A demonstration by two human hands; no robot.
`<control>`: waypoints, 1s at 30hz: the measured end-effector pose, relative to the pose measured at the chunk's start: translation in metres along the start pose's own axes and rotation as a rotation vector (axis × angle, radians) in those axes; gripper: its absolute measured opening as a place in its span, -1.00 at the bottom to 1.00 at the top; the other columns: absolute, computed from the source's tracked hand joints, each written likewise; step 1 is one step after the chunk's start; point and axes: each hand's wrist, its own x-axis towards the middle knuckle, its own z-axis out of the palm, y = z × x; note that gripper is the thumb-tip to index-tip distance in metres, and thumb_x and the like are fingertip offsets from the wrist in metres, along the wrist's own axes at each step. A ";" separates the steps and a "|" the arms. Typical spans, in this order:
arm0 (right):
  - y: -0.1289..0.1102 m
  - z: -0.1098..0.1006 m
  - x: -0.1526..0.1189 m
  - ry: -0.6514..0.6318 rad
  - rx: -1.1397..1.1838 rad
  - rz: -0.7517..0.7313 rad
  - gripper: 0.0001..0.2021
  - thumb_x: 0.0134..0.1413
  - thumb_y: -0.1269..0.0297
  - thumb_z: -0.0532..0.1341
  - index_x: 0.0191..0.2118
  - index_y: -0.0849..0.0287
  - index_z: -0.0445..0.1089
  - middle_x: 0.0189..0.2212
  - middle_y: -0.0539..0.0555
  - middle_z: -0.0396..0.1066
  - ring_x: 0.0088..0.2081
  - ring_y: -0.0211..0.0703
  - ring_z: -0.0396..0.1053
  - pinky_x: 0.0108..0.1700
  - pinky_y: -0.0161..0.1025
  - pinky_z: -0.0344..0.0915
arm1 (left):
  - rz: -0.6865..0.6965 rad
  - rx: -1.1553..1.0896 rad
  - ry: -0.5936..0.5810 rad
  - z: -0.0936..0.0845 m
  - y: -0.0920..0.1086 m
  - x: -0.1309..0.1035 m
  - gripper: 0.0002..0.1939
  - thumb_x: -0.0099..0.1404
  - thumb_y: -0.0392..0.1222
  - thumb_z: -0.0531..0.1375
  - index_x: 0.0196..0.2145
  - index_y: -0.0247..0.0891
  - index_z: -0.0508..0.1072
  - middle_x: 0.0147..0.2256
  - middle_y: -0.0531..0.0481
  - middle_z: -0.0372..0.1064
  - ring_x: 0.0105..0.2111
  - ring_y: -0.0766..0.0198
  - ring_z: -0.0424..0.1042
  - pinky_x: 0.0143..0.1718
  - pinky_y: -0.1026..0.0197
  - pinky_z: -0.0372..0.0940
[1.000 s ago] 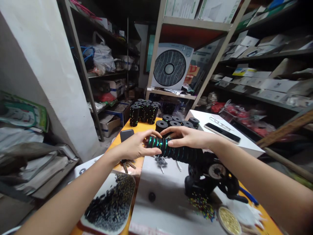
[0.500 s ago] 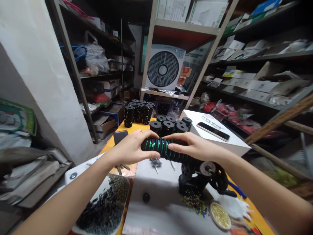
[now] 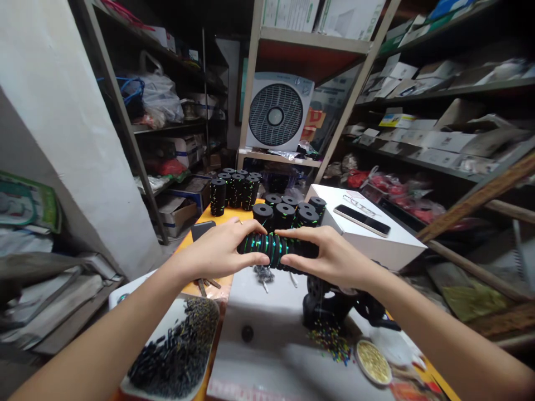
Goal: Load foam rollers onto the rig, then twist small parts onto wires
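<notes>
A black ribbed roll with shiny green and blue strands lies level across the middle, above the grey board. Around its left end, my left hand is closed, thumb below and fingers on top. My right hand grips the roll farther right, its thumb low on the front side. The two thumb tips are a short gap apart. Below my right hand stands a black machine with wheels, partly covered by the hand. Several black rolls with green specks stand upright just behind my hands.
A tray of small black pieces is at the lower left. Colored bits and a dish of gold pieces lie at the lower right. Behind are a white box with a phone, more rolls and a fan.
My right hand has shifted slightly down and left, its fingers lying over more of the roll. The whole view has moved a little. Both hands still hold the roll.
</notes>
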 end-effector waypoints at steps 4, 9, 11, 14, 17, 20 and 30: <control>0.006 -0.013 0.010 -0.131 0.059 0.033 -0.49 0.15 -0.03 0.27 0.12 0.15 0.45 -0.12 0.09 0.61 -0.18 0.00 0.56 -0.10 -0.14 0.46 | 0.005 0.061 0.035 0.002 0.004 -0.002 -0.61 0.30 0.09 0.22 0.01 -0.10 0.42 -0.13 -0.08 0.49 -0.07 -0.06 0.33 -0.07 -0.05 0.24; 0.008 -0.015 0.013 -0.180 0.088 0.073 -0.46 0.15 -0.08 0.26 0.13 0.16 0.45 -0.14 0.08 0.62 -0.17 0.03 0.55 -0.10 -0.12 0.46 | -0.004 0.068 0.081 0.009 0.005 0.001 -0.58 0.40 0.14 0.06 0.02 -0.16 0.45 -0.10 -0.11 0.50 0.00 -0.05 0.29 0.04 -0.08 0.20; 0.007 -0.013 0.012 -0.182 0.101 0.081 -0.46 0.16 -0.08 0.24 0.13 0.16 0.44 -0.08 0.10 0.59 -0.14 0.03 0.55 -0.09 -0.12 0.46 | -0.012 0.048 0.108 0.015 0.005 0.003 -0.55 0.47 0.08 -0.05 0.02 -0.24 0.44 -0.04 -0.15 0.47 0.02 0.03 0.32 0.06 0.01 0.24; 0.008 -0.012 0.010 -0.171 0.118 0.080 -0.49 0.17 -0.07 0.24 0.14 0.13 0.43 0.02 0.10 0.54 -0.04 0.03 0.52 0.02 -0.10 0.42 | -0.030 0.050 0.182 0.022 0.006 0.003 -0.52 0.51 0.00 -0.11 0.04 -0.36 0.44 0.12 -0.28 0.34 0.14 0.06 0.27 0.18 0.05 0.14; 0.011 -0.018 0.010 -0.181 0.131 0.063 -0.50 0.19 -0.05 0.23 0.15 0.10 0.40 0.08 0.08 0.50 0.03 0.01 0.48 0.08 -0.09 0.38 | -0.035 0.079 0.207 0.020 0.012 0.004 -0.48 0.51 0.01 -0.13 0.07 -0.38 0.43 0.20 -0.30 0.26 0.20 0.05 0.23 0.22 0.06 0.09; 0.012 -0.026 0.006 -0.198 0.114 0.074 -0.52 0.26 -0.06 0.14 0.15 0.13 0.40 0.07 0.11 0.50 0.01 -0.02 0.49 0.04 -0.12 0.40 | -0.034 0.129 0.136 0.014 0.020 0.011 -0.44 0.48 0.13 -0.13 0.13 -0.26 0.41 0.15 -0.22 0.38 0.10 -0.02 0.37 0.10 -0.03 0.23; 0.023 -0.029 0.015 -0.391 0.077 0.153 -0.50 0.08 -0.16 0.26 -0.11 0.20 0.56 -0.31 0.05 0.58 -0.31 -0.08 0.47 -0.33 -0.26 0.30 | 0.024 0.309 -0.081 0.007 0.028 0.021 -0.45 0.31 0.24 0.13 0.12 -0.11 0.39 -0.05 -0.08 0.57 -0.11 -0.04 0.53 -0.22 0.08 0.32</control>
